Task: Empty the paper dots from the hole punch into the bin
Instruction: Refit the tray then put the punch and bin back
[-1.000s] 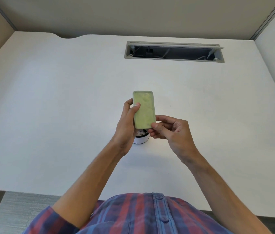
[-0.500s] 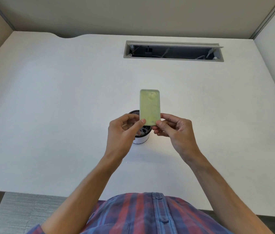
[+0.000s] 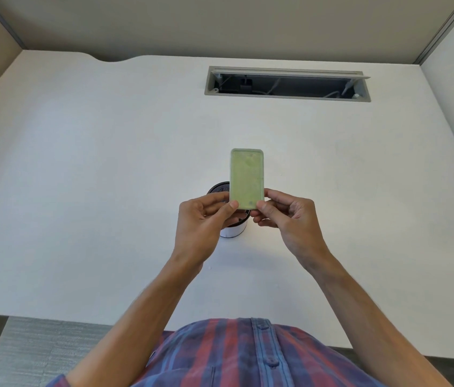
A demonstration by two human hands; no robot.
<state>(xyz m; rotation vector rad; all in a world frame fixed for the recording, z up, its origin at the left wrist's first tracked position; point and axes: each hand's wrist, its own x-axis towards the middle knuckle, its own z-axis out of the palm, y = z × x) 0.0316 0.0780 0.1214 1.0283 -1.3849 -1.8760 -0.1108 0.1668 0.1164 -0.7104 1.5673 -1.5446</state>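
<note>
Nearest the body, the left hand (image 3: 206, 222) and right hand (image 3: 290, 219) each pinched a near corner of the pale green hole-punch tray (image 3: 247, 178), thumbs pressed on its face. Its long axis ran straight away from the grips, far end raised. Directly beneath stood the small mesh bin (image 3: 230, 227) on the white desk (image 3: 94, 177), so tipping probably needed only a turn of the wrists.

Bright, even light from above; the desk (image 3: 80, 163) looks washed out, and shadows beneath the hands (image 3: 202, 219) are soft (barely there). Wide-angle bending curves the edges; focus is sharp.
</note>
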